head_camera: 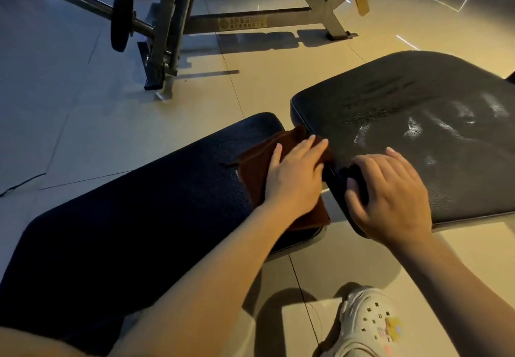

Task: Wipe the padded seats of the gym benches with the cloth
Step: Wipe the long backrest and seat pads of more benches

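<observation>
Head view looks down on two black padded sections of a gym bench: a long pad (145,212) on the left and a wider seat pad (418,122) on the right, with a narrow gap between them. The brown cloth (259,167) lies flat on the end of the long pad, by that gap, one corner reaching toward the seat pad. The left hand (292,178) lies on top of it, palm down, its fingers (309,147) straight and spread, gripping nothing; that flat press probably keeps the cloth in full contact with the vinyl so it can be pushed along. The right hand (390,198) rests on the near corner of the seat pad, its fingers curled round the padded edge, most likely to steady the person leaning over. Pale streaks (434,128) on the seat pad suggest damp wipe marks, though I cannot be sure. A barbell rack (172,28) stands on the tiled floor (69,92) beyond, and a white clog (370,326) shows below.
</observation>
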`<act>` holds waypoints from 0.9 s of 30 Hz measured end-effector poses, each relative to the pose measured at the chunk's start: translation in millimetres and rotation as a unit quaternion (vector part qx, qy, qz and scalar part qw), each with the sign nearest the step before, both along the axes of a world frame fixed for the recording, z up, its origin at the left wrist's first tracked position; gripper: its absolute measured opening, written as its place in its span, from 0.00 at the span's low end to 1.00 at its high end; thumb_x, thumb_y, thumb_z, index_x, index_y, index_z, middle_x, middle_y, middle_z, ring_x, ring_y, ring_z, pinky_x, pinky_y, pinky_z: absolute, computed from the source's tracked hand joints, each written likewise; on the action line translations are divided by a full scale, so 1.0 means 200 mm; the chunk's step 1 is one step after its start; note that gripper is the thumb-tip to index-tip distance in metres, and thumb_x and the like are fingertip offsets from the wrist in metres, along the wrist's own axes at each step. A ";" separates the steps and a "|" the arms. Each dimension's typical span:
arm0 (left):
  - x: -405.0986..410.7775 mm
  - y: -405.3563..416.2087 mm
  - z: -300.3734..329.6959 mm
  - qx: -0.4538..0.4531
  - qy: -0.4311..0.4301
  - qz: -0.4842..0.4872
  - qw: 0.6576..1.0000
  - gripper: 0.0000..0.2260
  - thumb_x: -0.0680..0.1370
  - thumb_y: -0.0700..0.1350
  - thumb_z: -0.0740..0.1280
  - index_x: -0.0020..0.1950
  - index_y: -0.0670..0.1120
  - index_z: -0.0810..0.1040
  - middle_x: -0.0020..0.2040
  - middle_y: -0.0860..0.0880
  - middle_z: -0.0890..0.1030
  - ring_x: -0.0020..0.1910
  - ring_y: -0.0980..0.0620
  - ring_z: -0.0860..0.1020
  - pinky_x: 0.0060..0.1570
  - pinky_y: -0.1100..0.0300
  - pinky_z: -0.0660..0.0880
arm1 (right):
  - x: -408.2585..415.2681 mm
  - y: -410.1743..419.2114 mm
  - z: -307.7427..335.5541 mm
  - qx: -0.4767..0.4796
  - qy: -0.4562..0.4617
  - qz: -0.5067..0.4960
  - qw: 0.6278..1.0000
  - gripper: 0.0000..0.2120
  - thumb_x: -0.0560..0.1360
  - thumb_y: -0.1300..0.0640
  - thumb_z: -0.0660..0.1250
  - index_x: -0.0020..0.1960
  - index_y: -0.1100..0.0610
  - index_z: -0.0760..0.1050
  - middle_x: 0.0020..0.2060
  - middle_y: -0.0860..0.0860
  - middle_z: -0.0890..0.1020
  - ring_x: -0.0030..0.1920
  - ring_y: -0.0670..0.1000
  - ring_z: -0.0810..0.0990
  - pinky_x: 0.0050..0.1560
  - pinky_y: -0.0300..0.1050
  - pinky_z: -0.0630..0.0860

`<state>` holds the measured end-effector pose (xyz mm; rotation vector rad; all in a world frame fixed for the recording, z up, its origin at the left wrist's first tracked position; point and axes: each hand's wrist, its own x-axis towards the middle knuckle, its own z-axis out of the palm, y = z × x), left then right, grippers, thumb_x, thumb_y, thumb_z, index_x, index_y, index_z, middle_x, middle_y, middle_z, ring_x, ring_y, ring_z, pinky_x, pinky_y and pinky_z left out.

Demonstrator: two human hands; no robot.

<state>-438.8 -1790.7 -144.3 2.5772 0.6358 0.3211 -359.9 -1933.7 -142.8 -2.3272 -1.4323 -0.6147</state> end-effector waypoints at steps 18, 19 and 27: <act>-0.29 0.55 -0.17 -0.107 0.010 0.258 0.960 0.21 0.84 0.48 0.54 0.78 0.55 0.57 0.79 0.52 0.55 0.78 0.51 0.51 0.76 0.46 0.44 | 0.00 0.01 -0.02 0.009 -0.009 -0.006 1.000 0.17 0.76 0.52 0.58 0.54 0.63 0.77 0.48 0.59 0.82 0.50 0.59 0.80 0.68 0.54 0.65; -0.24 0.47 -0.15 -0.096 0.017 0.233 0.968 0.22 0.84 0.49 0.53 0.78 0.56 0.56 0.80 0.54 0.53 0.79 0.53 0.48 0.75 0.48 0.41 | 0.00 0.01 -0.02 0.006 -0.008 -0.008 1.000 0.17 0.76 0.52 0.58 0.54 0.62 0.77 0.48 0.59 0.82 0.50 0.59 0.80 0.68 0.54 0.65; 0.06 0.34 -0.03 -0.031 0.025 0.039 0.998 0.20 0.84 0.54 0.52 0.77 0.56 0.59 0.79 0.53 0.57 0.78 0.54 0.49 0.75 0.51 0.41 | 0.01 0.01 0.00 -0.009 -0.001 -0.005 1.000 0.17 0.76 0.51 0.58 0.55 0.62 0.77 0.48 0.58 0.82 0.50 0.58 0.80 0.68 0.55 0.67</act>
